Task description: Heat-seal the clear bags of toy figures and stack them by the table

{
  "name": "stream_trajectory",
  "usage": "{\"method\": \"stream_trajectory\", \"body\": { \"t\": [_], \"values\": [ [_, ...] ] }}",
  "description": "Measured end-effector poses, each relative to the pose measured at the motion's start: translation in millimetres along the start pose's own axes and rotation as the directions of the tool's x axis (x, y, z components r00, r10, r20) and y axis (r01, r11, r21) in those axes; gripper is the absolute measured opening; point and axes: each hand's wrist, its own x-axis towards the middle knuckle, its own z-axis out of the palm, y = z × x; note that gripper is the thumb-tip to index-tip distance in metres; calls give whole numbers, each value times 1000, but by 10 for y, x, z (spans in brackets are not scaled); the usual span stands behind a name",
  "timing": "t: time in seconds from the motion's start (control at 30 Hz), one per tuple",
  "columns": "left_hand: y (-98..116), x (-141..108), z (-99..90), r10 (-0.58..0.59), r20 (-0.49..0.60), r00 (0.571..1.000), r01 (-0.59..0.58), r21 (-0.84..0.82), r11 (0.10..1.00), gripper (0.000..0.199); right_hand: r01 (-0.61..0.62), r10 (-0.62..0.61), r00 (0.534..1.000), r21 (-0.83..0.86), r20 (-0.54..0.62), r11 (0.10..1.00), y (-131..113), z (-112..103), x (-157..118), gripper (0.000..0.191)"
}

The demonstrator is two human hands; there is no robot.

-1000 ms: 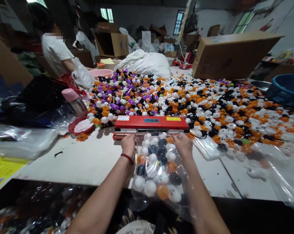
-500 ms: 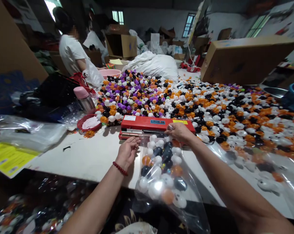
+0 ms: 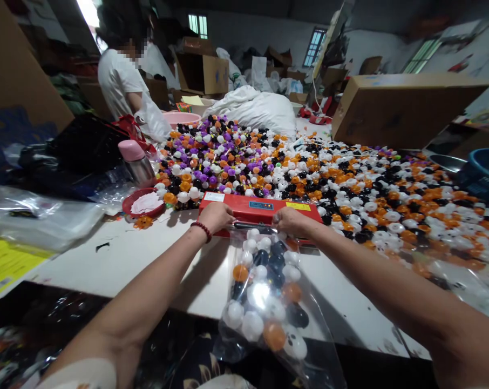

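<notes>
A clear plastic bag point(image 3: 264, 302) full of white, black and orange balls, some with faces, lies on the table, its lower end hanging past the front edge. Its upper end meets the front of a red bag sealer point(image 3: 238, 203). My left hand point(image 3: 215, 217), wearing a dark red bead bracelet, is closed at the bag's upper left corner, against the sealer. Closed at the upper right corner is my right hand point(image 3: 290, 220). Fingertips of both hands are partly hidden. Between them runs the sealer's dark bar point(image 3: 255, 227).
A wide heap of coloured balls point(image 3: 350, 189) covers the table behind the sealer. To the left stand a red dish point(image 3: 161, 209) with pale pieces, a pink-capped flask point(image 3: 138, 165) and flat plastic bags point(image 3: 58, 221). A person in white point(image 3: 121, 81) is beyond.
My left hand has moved up and forward from below the sealer to its front, and its fingers have closed. My right hand stays at the bag's upper right corner.
</notes>
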Motion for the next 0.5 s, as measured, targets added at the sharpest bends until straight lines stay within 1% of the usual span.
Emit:
{"method": "stream_trajectory", "body": {
  "t": [0.07,0.13,0.2,0.3,0.4,0.5],
  "values": [
    [63,142,42,-9,83,996,3,69,998,24,0,0,1000,-3,14,1000,-5,-3,-9,19],
    [107,215,87,4,109,994,-14,94,995,30,8,-8,1000,-4,24,1000,4,3,-21,20],
    [134,218,112,30,104,994,-40,96,995,31,30,-29,999,-16,23,999,26,21,-23,22],
    [155,142,115,70,75,995,-78,103,992,27,68,-68,998,-39,11,997,76,65,11,23],
    [182,67,119,102,41,994,-106,117,987,26,97,-97,995,-21,-4,995,122,107,70,25],
    [229,47,120,106,44,993,-110,112,988,29,107,-107,994,1,1,994,135,124,83,27]
  ]
}}
